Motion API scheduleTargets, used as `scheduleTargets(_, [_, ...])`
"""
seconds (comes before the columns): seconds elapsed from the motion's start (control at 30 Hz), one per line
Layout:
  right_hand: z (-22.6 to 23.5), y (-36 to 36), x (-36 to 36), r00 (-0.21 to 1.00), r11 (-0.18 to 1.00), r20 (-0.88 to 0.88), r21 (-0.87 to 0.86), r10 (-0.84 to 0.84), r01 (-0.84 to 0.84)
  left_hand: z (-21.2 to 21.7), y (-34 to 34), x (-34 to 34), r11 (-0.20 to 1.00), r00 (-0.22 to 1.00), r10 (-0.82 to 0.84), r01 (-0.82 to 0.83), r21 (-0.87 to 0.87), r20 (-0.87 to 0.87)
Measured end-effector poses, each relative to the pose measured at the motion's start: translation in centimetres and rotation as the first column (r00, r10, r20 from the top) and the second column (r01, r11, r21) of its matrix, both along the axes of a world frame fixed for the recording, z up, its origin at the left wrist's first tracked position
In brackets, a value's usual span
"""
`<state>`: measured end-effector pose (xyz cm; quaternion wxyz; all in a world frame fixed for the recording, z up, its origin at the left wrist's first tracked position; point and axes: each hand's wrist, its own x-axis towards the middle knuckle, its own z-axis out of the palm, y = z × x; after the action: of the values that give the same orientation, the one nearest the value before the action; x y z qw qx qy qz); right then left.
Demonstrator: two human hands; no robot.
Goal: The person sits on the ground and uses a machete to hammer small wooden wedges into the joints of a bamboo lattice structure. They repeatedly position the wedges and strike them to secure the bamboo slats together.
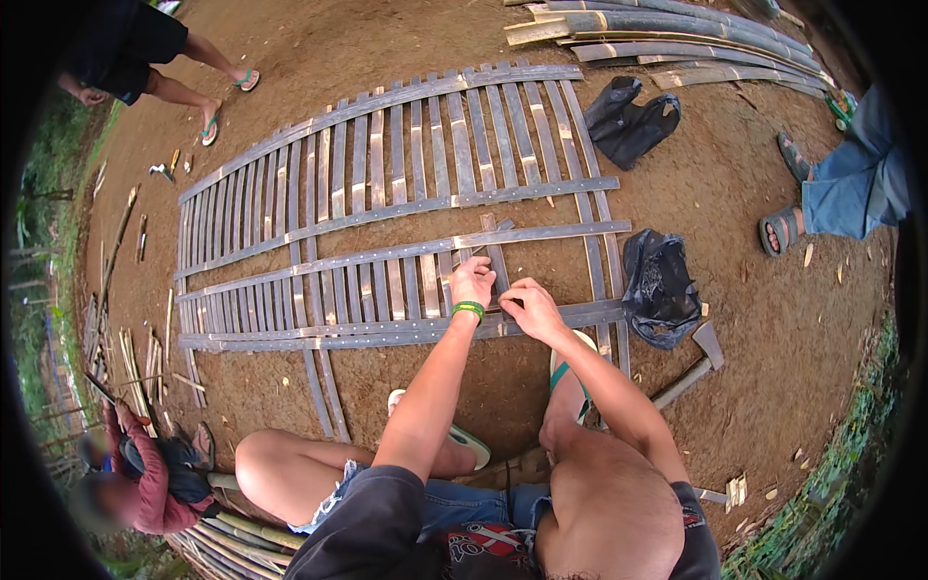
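A large panel of split-bamboo slats (394, 242) nailed across long bamboo rails lies on the dirt ahead of me. My left hand (472, 282), with a green band at its wrist, is over the lower section, its fingers curled beside an upright bamboo slat (498, 263). Whatever those fingers hold is too small to make out. Just to its right, my right hand (530, 307) is closed in a pinch near that slat's lower part, above the near rail (570, 314). Anything between its fingertips is hidden.
Two black plastic bags (661, 290) (633, 121) lie right of the panel. An axe-like tool (696, 362) rests near my right knee. Split bamboo (677, 39) is piled at the far right. One person (164, 483) sits at left; others stand at far left and right.
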<state>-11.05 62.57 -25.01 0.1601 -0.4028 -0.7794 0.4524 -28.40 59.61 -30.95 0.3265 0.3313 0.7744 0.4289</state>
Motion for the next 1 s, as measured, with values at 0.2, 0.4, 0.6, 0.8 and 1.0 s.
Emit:
scheduleTargets(0.2, [-2.0, 2.9, -0.7, 0.996, 0.986, 0.065, -0.157, -0.053, 0.063, 5.5, -2.1, 1.4, 0.965, 0.900, -0.254, 0.261, -0.029, -0.355])
scheduleTargets(0.4, [-2.2, 4.7, -2.6, 0.993, 0.934, 0.102, -0.348, -0.051, 0.084, 6.3, -7.9, 0.6, 0.912, 0.756, -0.394, 0.392, -0.121, -0.522])
scheduleTargets(0.6, [-2.7, 4.0, -2.9, 0.986, 0.989, 0.131, -0.093, -0.107, 0.119, 7.6, -9.7, 1.4, 0.826, 0.617, -0.551, 0.498, -0.263, -0.562])
scheduleTargets(0.8, [-2.5, 4.6, -3.2, 0.986, 0.961, 0.135, -0.244, -0.101, 0.132, 7.2, -9.1, 0.5, 0.769, 0.530, -0.619, 0.561, -0.308, -0.580])
scheduleTargets(1.0, [-1.2, 3.7, -3.6, 0.986, 0.921, 0.164, -0.381, -0.013, 0.075, 7.3, -9.3, 0.0, 0.774, 0.542, -0.608, 0.566, -0.284, -0.580])
